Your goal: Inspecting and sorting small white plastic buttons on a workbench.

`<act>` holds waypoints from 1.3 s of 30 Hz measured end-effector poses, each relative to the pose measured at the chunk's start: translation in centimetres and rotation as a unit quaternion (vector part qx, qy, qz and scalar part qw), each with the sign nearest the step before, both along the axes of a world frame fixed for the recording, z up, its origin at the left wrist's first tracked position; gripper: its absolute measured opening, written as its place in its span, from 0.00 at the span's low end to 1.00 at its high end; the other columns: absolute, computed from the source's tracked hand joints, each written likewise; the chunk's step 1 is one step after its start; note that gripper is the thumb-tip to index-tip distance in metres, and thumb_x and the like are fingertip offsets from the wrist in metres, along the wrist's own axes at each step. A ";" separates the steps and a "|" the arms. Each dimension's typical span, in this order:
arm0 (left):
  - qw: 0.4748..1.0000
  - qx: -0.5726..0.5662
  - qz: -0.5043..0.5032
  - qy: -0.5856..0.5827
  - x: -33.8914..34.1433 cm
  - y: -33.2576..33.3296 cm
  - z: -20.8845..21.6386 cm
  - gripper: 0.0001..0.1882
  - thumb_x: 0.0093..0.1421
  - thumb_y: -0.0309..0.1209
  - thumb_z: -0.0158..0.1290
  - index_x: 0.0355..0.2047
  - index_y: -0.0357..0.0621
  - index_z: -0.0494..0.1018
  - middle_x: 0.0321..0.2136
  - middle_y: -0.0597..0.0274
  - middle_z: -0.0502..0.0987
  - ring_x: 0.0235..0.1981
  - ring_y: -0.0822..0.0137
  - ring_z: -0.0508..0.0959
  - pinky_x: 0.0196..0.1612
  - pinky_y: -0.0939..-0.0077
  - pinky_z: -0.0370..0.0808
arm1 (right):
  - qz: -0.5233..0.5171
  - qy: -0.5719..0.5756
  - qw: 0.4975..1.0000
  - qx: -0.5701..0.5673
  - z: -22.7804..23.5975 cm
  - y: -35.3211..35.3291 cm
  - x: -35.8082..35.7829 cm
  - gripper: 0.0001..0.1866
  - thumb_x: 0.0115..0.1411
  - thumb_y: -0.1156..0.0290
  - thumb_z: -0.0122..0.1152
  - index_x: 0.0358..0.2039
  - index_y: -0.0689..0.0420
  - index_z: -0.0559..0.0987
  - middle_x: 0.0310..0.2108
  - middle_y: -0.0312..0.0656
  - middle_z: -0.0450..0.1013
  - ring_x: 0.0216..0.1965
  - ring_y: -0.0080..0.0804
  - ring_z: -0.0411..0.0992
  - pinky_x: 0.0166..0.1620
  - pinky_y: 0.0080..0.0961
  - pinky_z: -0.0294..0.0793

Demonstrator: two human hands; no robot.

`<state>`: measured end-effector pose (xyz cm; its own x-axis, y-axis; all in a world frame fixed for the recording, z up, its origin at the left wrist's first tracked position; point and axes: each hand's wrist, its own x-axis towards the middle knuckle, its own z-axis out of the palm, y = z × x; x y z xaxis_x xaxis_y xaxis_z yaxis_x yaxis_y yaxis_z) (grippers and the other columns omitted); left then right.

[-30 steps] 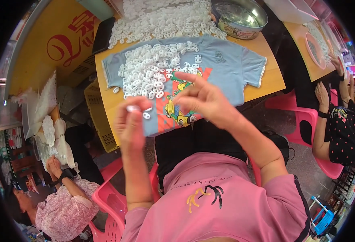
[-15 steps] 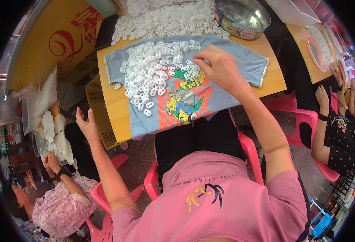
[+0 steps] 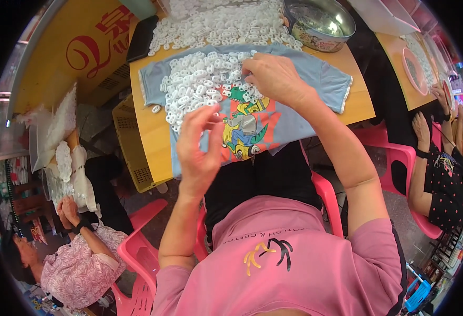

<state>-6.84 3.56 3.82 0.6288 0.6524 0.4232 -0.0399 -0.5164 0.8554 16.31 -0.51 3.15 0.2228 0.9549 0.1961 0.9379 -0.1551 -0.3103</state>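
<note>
Small oval pieces (image 3: 192, 79), upper centre: white. T-shirt (image 3: 323, 79) beneath: grey-blue, with orange-red, green and yellow cartoon print (image 3: 243, 131). Bench (image 3: 148, 134): yellow-orange.

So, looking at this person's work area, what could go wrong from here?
The heap of white oval two-holed pieces lies loose on a grey-blue fabric T-shirt, so a tug might scatter it. One stray white piece, off the shirt near the left edge of the yellow wooden table, could be knocked down.
</note>
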 end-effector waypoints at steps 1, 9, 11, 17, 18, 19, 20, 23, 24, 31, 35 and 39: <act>1.000 0.000 -0.001 0.000 0.7 -0.6 -0.4 0.16 0.58 0.17 0.54 0.48 0.36 0.72 0.43 0.55 0.73 0.36 0.67 0.77 0.39 0.75 0.76 | -0.001 0.000 1.000 0.000 -0.1 0.0 0.2 0.07 0.56 0.67 0.60 0.31 0.56 0.78 0.32 0.43 0.75 0.38 0.46 0.74 0.39 0.41 0.72; 0.960 -0.265 -0.085 -0.029 3.8 -3.3 -1.6 0.09 0.67 0.28 0.50 0.41 0.35 0.74 0.32 0.64 0.77 0.33 0.76 0.76 0.38 0.83 0.72 | -0.010 -0.028 0.999 0.043 -1.1 0.2 1.2 0.06 0.56 0.69 0.59 0.31 0.57 0.78 0.32 0.48 0.75 0.37 0.48 0.76 0.39 0.42 0.74; 0.953 -0.294 -0.074 -0.021 4.2 -3.2 -1.8 0.08 0.66 0.28 0.51 0.39 0.35 0.75 0.31 0.65 0.77 0.32 0.77 0.76 0.37 0.83 0.72 | 0.003 -0.013 0.999 0.042 -0.9 0.2 1.2 0.06 0.56 0.69 0.58 0.31 0.57 0.78 0.33 0.48 0.75 0.38 0.48 0.76 0.39 0.42 0.74; 0.941 -0.335 -0.031 -0.036 4.8 -2.3 -2.3 0.08 0.65 0.29 0.53 0.40 0.37 0.74 0.31 0.65 0.77 0.30 0.79 0.74 0.35 0.83 0.71 | 0.002 0.211 0.972 0.100 0.1 -1.9 0.7 0.10 0.58 0.69 0.59 0.39 0.59 0.78 0.30 0.42 0.75 0.34 0.34 0.75 0.37 0.33 0.73; 0.944 -0.327 -0.019 -0.049 5.1 -2.2 -2.4 0.08 0.65 0.29 0.53 0.41 0.37 0.73 0.31 0.65 0.77 0.30 0.78 0.74 0.35 0.83 0.71 | -0.008 0.345 0.934 0.087 0.6 -2.5 0.4 0.12 0.59 0.69 0.60 0.43 0.58 0.78 0.29 0.37 0.74 0.32 0.27 0.73 0.36 0.27 0.72; 0.943 -0.328 -0.020 -0.048 5.3 -2.2 -2.4 0.08 0.65 0.29 0.53 0.41 0.37 0.73 0.31 0.65 0.77 0.30 0.78 0.74 0.35 0.83 0.71 | -0.010 0.346 0.934 0.086 0.6 -3.0 0.1 0.12 0.59 0.69 0.60 0.43 0.58 0.78 0.29 0.37 0.74 0.32 0.27 0.73 0.36 0.27 0.72; 0.948 -0.313 -0.020 -0.056 5.6 -2.2 -2.3 0.09 0.65 0.28 0.53 0.42 0.38 0.73 0.34 0.66 0.76 0.32 0.79 0.74 0.35 0.84 0.72 | -0.023 0.486 0.870 0.081 0.6 -3.6 -0.1 0.14 0.60 0.68 0.61 0.45 0.59 0.78 0.29 0.34 0.73 0.32 0.22 0.72 0.35 0.22 0.72; 0.954 -0.285 -0.032 -0.084 6.5 -2.6 -2.0 0.09 0.64 0.26 0.53 0.44 0.38 0.71 0.39 0.65 0.72 0.37 0.78 0.74 0.37 0.83 0.74 | -0.046 0.676 0.729 0.101 0.9 -4.9 -1.8 0.15 0.62 0.67 0.60 0.47 0.61 0.77 0.30 0.33 0.73 0.32 0.17 0.71 0.35 0.17 0.72; 0.956 -0.269 -0.041 -0.105 6.7 -2.9 -1.9 0.10 0.64 0.25 0.53 0.45 0.38 0.70 0.42 0.63 0.70 0.39 0.77 0.74 0.38 0.82 0.75 | -0.054 0.732 0.668 0.126 1.0 -5.2 -2.5 0.15 0.63 0.68 0.59 0.47 0.61 0.77 0.31 0.33 0.74 0.32 0.17 0.72 0.34 0.16 0.73; 0.957 -0.246 -0.040 -0.147 7.2 -3.2 -2.8 0.09 0.63 0.23 0.53 0.43 0.38 0.71 0.44 0.61 0.68 0.42 0.74 0.73 0.41 0.81 0.75 | -0.080 0.755 0.614 0.216 0.0 -7.1 -6.0 0.12 0.65 0.72 0.57 0.47 0.61 0.76 0.35 0.36 0.76 0.34 0.19 0.74 0.38 0.19 0.77; 0.972 -0.207 -0.040 -0.102 6.9 -3.3 -2.9 0.06 0.64 0.24 0.52 0.40 0.37 0.73 0.40 0.61 0.70 0.39 0.75 0.73 0.41 0.82 0.72 | -0.091 0.740 0.634 0.206 -0.7 -8.1 -6.3 0.10 0.65 0.71 0.57 0.43 0.62 0.75 0.34 0.36 0.76 0.33 0.18 0.73 0.38 0.18 0.76; 0.962 -0.247 -0.070 -0.089 7.0 -3.6 -2.3 0.07 0.64 0.25 0.52 0.42 0.36 0.74 0.40 0.62 0.71 0.37 0.76 0.73 0.41 0.83 0.71 | -0.090 0.743 0.629 0.211 -1.1 -9.0 -6.1 0.09 0.65 0.70 0.57 0.41 0.62 0.75 0.33 0.36 0.75 0.32 0.18 0.72 0.37 0.17 0.74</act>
<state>0.20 -0.03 1.56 0.6709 0.7159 0.1933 -0.2489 -0.0282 0.9681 10.19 -9.49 2.10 0.5572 0.8203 -0.1289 -0.4572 0.1735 -0.8723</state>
